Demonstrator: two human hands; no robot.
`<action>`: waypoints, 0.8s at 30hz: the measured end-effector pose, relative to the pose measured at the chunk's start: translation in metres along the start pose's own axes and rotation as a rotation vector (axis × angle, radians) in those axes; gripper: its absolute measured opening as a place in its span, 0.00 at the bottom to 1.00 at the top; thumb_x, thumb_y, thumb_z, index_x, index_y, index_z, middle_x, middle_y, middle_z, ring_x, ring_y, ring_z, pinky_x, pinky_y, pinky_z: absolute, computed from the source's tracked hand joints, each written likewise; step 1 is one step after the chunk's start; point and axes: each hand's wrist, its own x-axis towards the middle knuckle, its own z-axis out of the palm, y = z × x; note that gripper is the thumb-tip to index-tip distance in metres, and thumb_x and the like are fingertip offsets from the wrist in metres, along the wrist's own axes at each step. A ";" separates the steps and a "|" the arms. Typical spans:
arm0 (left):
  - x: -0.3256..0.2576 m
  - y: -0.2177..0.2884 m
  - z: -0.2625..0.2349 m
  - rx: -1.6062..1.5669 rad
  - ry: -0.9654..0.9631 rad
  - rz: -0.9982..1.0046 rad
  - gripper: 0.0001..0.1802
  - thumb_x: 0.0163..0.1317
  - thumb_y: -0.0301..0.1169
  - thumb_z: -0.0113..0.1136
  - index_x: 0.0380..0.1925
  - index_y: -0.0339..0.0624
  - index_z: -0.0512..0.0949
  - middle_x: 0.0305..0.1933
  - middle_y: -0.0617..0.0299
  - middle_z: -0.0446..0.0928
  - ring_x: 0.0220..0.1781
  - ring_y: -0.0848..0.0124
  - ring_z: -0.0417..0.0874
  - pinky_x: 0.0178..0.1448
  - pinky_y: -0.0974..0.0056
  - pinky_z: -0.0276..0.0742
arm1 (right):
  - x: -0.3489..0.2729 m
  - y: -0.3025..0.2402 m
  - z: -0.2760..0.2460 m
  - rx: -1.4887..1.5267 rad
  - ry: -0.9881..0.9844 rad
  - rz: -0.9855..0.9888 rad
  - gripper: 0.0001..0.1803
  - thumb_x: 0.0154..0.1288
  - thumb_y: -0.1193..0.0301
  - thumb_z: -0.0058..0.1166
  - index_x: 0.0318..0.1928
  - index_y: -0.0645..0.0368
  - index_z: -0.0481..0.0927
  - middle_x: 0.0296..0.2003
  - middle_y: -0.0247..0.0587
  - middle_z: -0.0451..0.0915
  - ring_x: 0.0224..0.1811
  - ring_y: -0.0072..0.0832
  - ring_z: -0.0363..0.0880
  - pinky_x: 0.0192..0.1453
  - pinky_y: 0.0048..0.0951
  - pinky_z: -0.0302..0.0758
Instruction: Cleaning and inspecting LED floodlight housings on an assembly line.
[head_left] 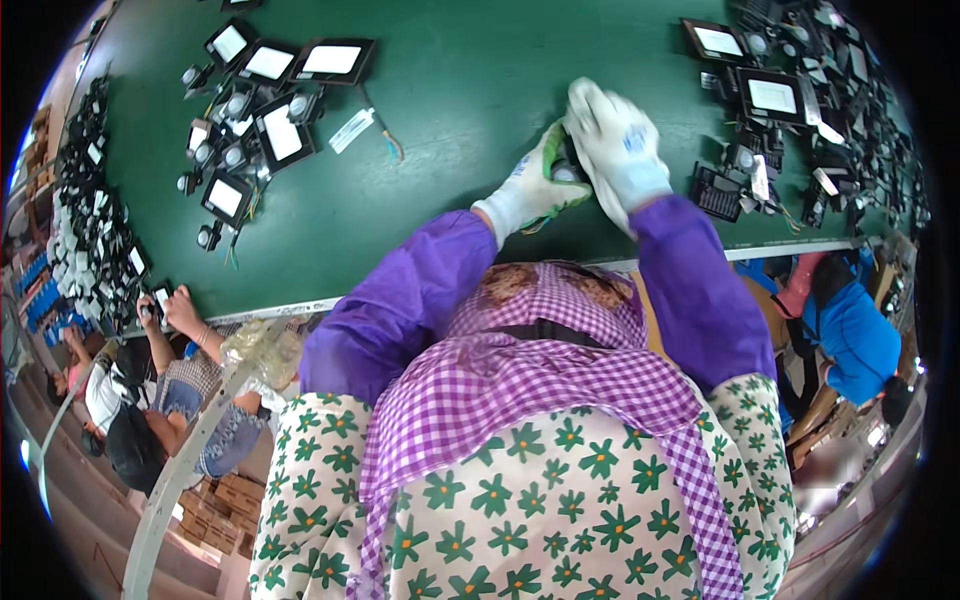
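My left hand (pixel 532 187), in a white knit glove with a green palm, is closed around a small dark unit with a grey round sensor (pixel 565 174), much like the sensor floodlights on the table. A few thin coloured wires hang below that hand. Against the unit's right side, my right hand (pixel 622 140), also gloved, is closed with its fingers together and hides most of it. Both hands are above the green table (pixel 450 110), near its front edge. To their left lies a group of black floodlights (pixel 283 130) with white panels, sensors and wires.
A white tag (pixel 350 131) with wires lies beside the left group. More floodlights (pixel 772 96) are heaped at the right, and a long pile of dark parts (pixel 85 210) runs along the far left. A co-worker's hands (pixel 180 308) hold a piece at the left edge; a person in blue (pixel 850 335) is at right.
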 end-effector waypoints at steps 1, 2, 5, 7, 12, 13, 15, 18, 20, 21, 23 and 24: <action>0.001 -0.007 -0.001 -0.011 0.007 0.062 0.51 0.47 0.26 0.72 0.71 0.40 0.55 0.63 0.54 0.71 0.61 0.67 0.74 0.63 0.63 0.73 | -0.027 0.004 0.005 -0.001 -0.010 -0.047 0.14 0.67 0.61 0.49 0.50 0.51 0.75 0.45 0.43 0.82 0.47 0.44 0.81 0.49 0.44 0.77; 0.003 -0.010 0.000 -0.026 -0.002 0.129 0.49 0.48 0.25 0.71 0.71 0.42 0.56 0.61 0.57 0.72 0.60 0.70 0.73 0.63 0.64 0.72 | -0.047 0.008 0.007 -0.014 -0.017 -0.083 0.15 0.67 0.61 0.49 0.50 0.51 0.75 0.44 0.43 0.82 0.47 0.44 0.81 0.49 0.45 0.77; 0.000 0.003 0.001 -0.113 -0.104 -0.133 0.52 0.48 0.25 0.70 0.72 0.42 0.53 0.62 0.54 0.72 0.59 0.68 0.75 0.61 0.64 0.73 | -0.044 0.004 0.000 -0.067 -0.225 0.140 0.14 0.67 0.61 0.49 0.50 0.51 0.74 0.42 0.45 0.82 0.46 0.44 0.82 0.48 0.45 0.78; 0.000 0.012 -0.001 -0.032 -0.105 -0.062 0.54 0.46 0.25 0.70 0.73 0.41 0.50 0.62 0.52 0.72 0.59 0.67 0.75 0.62 0.65 0.73 | 0.005 0.010 0.004 0.001 -0.054 0.156 0.13 0.66 0.65 0.48 0.49 0.53 0.74 0.38 0.46 0.83 0.42 0.44 0.82 0.47 0.43 0.78; -0.004 0.009 -0.003 0.004 -0.059 -0.057 0.47 0.49 0.29 0.72 0.70 0.40 0.59 0.59 0.56 0.75 0.59 0.69 0.75 0.64 0.64 0.71 | 0.023 -0.018 -0.023 0.081 -0.001 -0.033 0.04 0.62 0.72 0.51 0.35 0.57 0.76 0.29 0.46 0.77 0.32 0.47 0.77 0.39 0.45 0.74; -0.001 -0.007 -0.006 0.130 -0.030 0.050 0.44 0.49 0.30 0.73 0.67 0.39 0.63 0.57 0.56 0.76 0.57 0.68 0.76 0.63 0.63 0.72 | 0.008 -0.027 -0.024 0.038 0.014 -0.173 0.05 0.58 0.73 0.53 0.36 0.57 0.76 0.29 0.44 0.77 0.32 0.43 0.78 0.38 0.44 0.75; 0.002 -0.014 -0.007 0.136 -0.093 -0.164 0.41 0.49 0.31 0.73 0.64 0.38 0.66 0.57 0.57 0.76 0.57 0.68 0.76 0.63 0.63 0.72 | -0.026 -0.011 0.009 -0.006 0.027 -0.225 0.09 0.55 0.69 0.57 0.38 0.55 0.77 0.33 0.43 0.80 0.38 0.40 0.81 0.41 0.43 0.77; -0.007 0.011 -0.004 0.158 -0.078 -0.214 0.43 0.49 0.31 0.73 0.65 0.39 0.64 0.58 0.56 0.75 0.57 0.68 0.76 0.63 0.62 0.72 | 0.004 -0.019 0.005 0.017 -0.110 -0.081 0.11 0.57 0.64 0.57 0.41 0.51 0.77 0.37 0.43 0.81 0.41 0.42 0.82 0.46 0.42 0.78; -0.006 0.010 -0.003 0.149 -0.040 -0.062 0.48 0.49 0.28 0.71 0.70 0.42 0.57 0.58 0.55 0.74 0.49 0.70 0.79 0.55 0.63 0.77 | 0.041 -0.011 0.008 -0.043 -0.283 0.095 0.14 0.60 0.60 0.54 0.43 0.52 0.77 0.40 0.43 0.82 0.45 0.45 0.81 0.50 0.43 0.76; -0.006 0.009 -0.001 0.105 -0.039 -0.079 0.49 0.49 0.27 0.70 0.72 0.44 0.55 0.54 0.56 0.75 0.43 0.72 0.79 0.48 0.64 0.78 | 0.051 0.000 0.003 -0.021 -0.215 0.148 0.14 0.60 0.60 0.55 0.43 0.52 0.77 0.40 0.43 0.82 0.45 0.45 0.81 0.51 0.43 0.76; -0.007 0.018 0.001 0.058 -0.050 -0.094 0.51 0.49 0.25 0.69 0.73 0.47 0.54 0.51 0.57 0.76 0.38 0.74 0.79 0.41 0.66 0.79 | 0.047 0.022 -0.007 -0.010 -0.118 0.193 0.17 0.59 0.59 0.57 0.47 0.52 0.77 0.42 0.43 0.82 0.47 0.46 0.81 0.52 0.43 0.76; -0.007 0.017 0.002 0.053 -0.032 -0.128 0.51 0.49 0.24 0.68 0.74 0.49 0.53 0.47 0.59 0.77 0.34 0.75 0.77 0.35 0.67 0.77 | 0.034 0.033 -0.002 -0.017 -0.027 0.179 0.18 0.58 0.60 0.59 0.47 0.52 0.77 0.41 0.43 0.82 0.46 0.46 0.81 0.51 0.44 0.76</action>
